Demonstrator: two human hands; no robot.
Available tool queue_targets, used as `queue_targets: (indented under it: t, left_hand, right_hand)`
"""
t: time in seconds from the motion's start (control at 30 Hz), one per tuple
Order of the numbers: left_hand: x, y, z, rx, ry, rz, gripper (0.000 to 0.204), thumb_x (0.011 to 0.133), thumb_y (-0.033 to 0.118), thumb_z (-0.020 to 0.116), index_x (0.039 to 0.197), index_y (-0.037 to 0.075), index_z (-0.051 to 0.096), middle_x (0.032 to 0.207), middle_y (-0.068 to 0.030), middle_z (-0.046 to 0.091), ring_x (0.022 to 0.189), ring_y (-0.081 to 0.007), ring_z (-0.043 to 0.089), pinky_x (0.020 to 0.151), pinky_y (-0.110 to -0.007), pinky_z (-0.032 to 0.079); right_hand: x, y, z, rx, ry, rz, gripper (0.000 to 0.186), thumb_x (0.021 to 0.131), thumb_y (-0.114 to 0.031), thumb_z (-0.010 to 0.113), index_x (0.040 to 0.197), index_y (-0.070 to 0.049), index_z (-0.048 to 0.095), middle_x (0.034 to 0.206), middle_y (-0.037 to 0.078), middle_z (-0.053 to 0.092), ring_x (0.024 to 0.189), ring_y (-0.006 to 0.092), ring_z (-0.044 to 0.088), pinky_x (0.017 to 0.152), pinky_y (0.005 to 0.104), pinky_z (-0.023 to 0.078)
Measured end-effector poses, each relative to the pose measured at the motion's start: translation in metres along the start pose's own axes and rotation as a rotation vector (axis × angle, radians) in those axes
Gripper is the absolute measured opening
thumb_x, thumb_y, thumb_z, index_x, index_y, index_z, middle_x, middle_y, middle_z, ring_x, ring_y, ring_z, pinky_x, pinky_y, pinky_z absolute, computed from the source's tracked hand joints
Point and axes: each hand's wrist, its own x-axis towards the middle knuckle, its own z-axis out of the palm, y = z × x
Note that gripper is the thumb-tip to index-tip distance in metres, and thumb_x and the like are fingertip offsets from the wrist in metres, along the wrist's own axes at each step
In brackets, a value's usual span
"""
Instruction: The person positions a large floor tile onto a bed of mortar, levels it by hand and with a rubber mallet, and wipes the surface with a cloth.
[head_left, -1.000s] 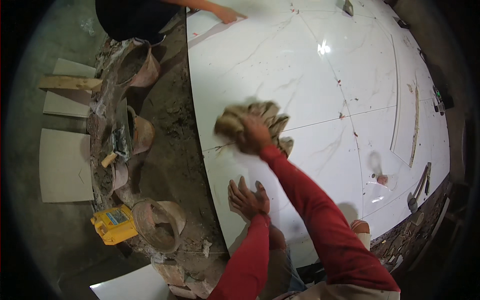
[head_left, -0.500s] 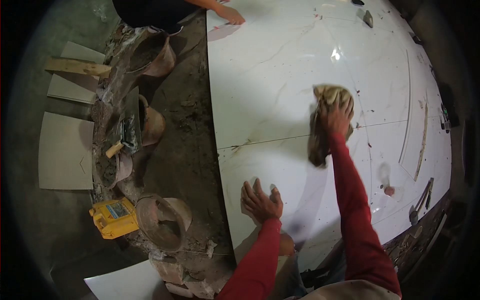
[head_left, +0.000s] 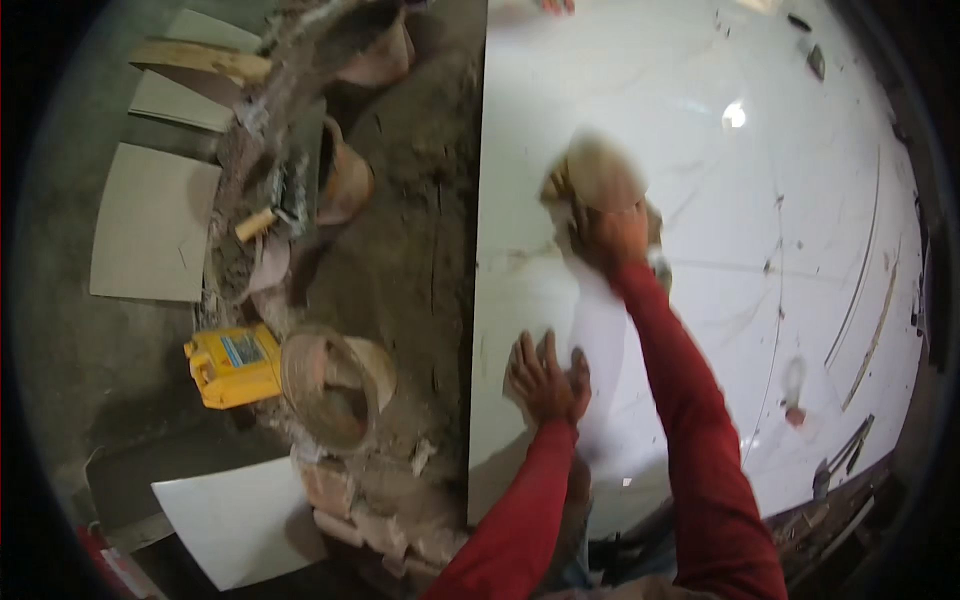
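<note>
My right hand [head_left: 618, 238] presses a crumpled, dirty beige rag [head_left: 592, 165] against white marble-patterned tiles [head_left: 540, 285]. Motion blurs the rag and the fingers over it; part of the cloth shows past the hand's right side. Nearer to me, my left hand [head_left: 548, 382] lies flat with spread fingers on the tile surface, close to its left edge, holding nothing. Both forearms are in red sleeves. Dark specks and thin joint lines mark the tiles.
Left of the tiles runs a strip of bare mortar [head_left: 425, 250]. Along it stand buckets [head_left: 378, 395], a yellow jerrycan [head_left: 235, 367] and a trowel [head_left: 292, 190]. Loose tiles [head_left: 155, 225] lie farther left. Another person's fingertips [head_left: 558, 6] show at the top edge.
My right hand has swept the rag leftward across the tiles. The view has shifted, so the other person is mostly out of the picture. My left hand stays flat on the tile.
</note>
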Motion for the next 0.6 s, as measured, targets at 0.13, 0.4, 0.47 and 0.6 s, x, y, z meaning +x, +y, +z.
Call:
queue_targets:
  t: [0.13, 0.4, 0.47, 0.6]
  left_hand:
    - [0.005, -0.005, 0.005, 0.004, 0.055, 0.003, 0.058, 0.093, 0.040, 0.061, 0.141, 0.011, 0.046, 0.150, -0.0163, 0.036, 0.137, -0.0379, 0.035, 0.109, -0.054, 0.031]
    - [0.173, -0.059, 0.009, -0.027, 0.213, 0.233, 0.041, 0.091, 0.032, 0.071, 0.128, 0.020, 0.060, 0.117, -0.0022, 0.060, 0.113, -0.0260, 0.055, 0.096, -0.047, 0.041]
    - [0.197, -0.065, -0.002, -0.039, 0.160, 0.339, 0.034, 0.090, 0.030, 0.072, 0.121, 0.019, 0.065, 0.114, 0.0016, 0.060, 0.111, -0.0235, 0.055, 0.094, -0.045, 0.041]
    - [0.207, -0.063, -0.010, -0.106, -0.005, 0.549, 0.017, 0.088, 0.020, 0.071, 0.104, 0.015, 0.067, 0.101, 0.0034, 0.064, 0.104, -0.0195, 0.060, 0.092, -0.042, 0.040]
  right_hand:
    - [-0.057, 0.013, -0.046, -0.037, -0.013, 0.170, 0.062, 0.085, -0.028, 0.066, 0.144, -0.015, 0.050, 0.150, 0.018, 0.045, 0.144, 0.0336, 0.035, 0.120, 0.0500, 0.023]
    - [-0.121, 0.031, -0.081, -0.110, -0.083, 0.273, 0.064, 0.083, -0.029, 0.066, 0.145, -0.018, 0.050, 0.150, 0.016, 0.044, 0.144, 0.0314, 0.035, 0.120, 0.0491, 0.025]
    - [-0.121, 0.032, -0.082, -0.096, -0.088, 0.300, 0.065, 0.083, -0.030, 0.065, 0.145, -0.020, 0.049, 0.150, 0.016, 0.044, 0.145, 0.0314, 0.034, 0.120, 0.0492, 0.025]
    - [-0.123, 0.038, -0.081, -0.106, -0.050, 0.291, 0.064, 0.083, -0.031, 0.065, 0.145, -0.022, 0.050, 0.152, 0.015, 0.042, 0.145, 0.0320, 0.033, 0.119, 0.0502, 0.025]
